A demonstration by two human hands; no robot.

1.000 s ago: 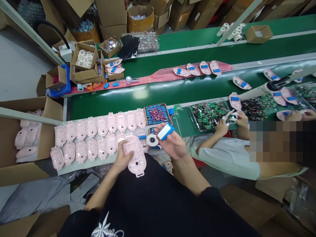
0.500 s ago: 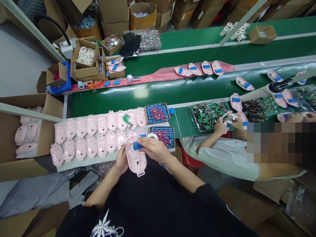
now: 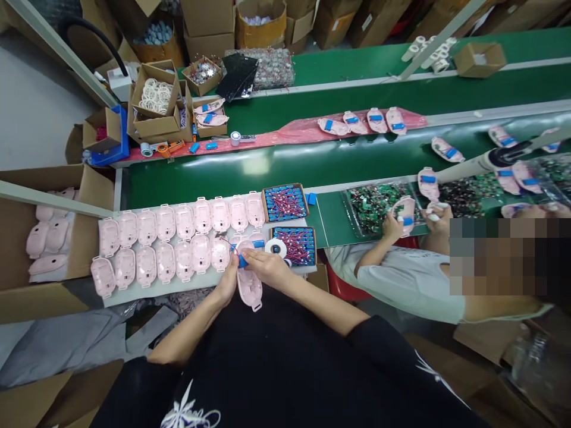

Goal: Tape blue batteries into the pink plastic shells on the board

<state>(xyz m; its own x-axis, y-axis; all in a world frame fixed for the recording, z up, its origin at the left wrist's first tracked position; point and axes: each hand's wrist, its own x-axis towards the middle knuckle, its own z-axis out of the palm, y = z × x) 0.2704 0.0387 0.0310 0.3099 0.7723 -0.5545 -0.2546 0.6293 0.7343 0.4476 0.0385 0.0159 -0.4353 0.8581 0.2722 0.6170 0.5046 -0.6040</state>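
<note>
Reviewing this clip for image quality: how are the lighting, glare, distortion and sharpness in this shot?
Head view: lighting looks even, with a pale glare patch on the green conveyor belt; the wide lens bows the long belt edges; a pixelated block hides part of the right side; the left hand, right hand and pink casing look fairly sharp, without strong blur.

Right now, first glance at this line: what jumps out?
Rows of pink plastic housings fill the near side of the green conveyor belt. At their edge, the left hand and right hand hold another housing. Just beyond sit boxes of blue battery packs with red wires.
</note>
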